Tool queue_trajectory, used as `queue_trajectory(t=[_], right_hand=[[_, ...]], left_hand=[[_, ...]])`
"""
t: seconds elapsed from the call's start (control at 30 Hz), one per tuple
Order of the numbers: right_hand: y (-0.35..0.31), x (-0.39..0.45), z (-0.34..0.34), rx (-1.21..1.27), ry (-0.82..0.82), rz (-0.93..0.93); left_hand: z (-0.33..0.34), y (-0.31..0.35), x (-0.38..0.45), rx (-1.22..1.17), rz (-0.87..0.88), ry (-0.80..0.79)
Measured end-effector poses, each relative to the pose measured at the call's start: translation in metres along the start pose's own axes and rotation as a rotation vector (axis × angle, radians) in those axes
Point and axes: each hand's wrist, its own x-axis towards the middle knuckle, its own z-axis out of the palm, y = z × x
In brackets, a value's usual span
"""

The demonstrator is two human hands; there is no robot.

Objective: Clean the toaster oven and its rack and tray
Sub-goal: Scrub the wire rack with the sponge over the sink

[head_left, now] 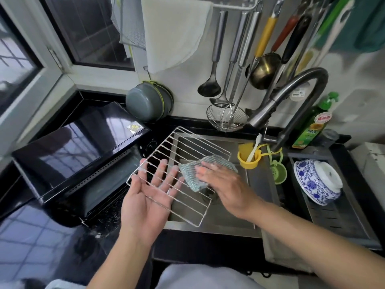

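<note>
A wire oven rack [188,146] is held tilted over the steel sink [257,193]. My left hand [149,198] lies palm up under the rack's near left part, fingers straight, carrying it. My right hand [226,185] presses a pale blue ribbed cloth [192,175] onto the rack's top with fingers laid flat. The black toaster oven [68,155] stands on the dark counter to the left, its door down and a dark tray [102,195] showing inside.
A dark faucet [291,94] arches over the sink's back right. A yellow cup with a brush [249,158], a green strainer [278,172] and a green soap bottle [312,124] stand near it. A blue-and-white bowl [318,181] sits upside down on the right drainer. Utensils hang on the wall.
</note>
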Motion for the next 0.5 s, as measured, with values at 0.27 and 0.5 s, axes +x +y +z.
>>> queue_trajectory(t=[0.27, 0.5], right_hand=[[-0.002, -0.011, 0.015, 0.06, 0.005, -0.001], [-0.004, -0.024, 0.029, 0.113, -0.036, -0.05]], left_hand=[[-0.001, -0.015, 0.022, -0.096, -0.011, 0.096], [-0.007, -0.017, 0.032, -0.134, 0.0, 0.134]])
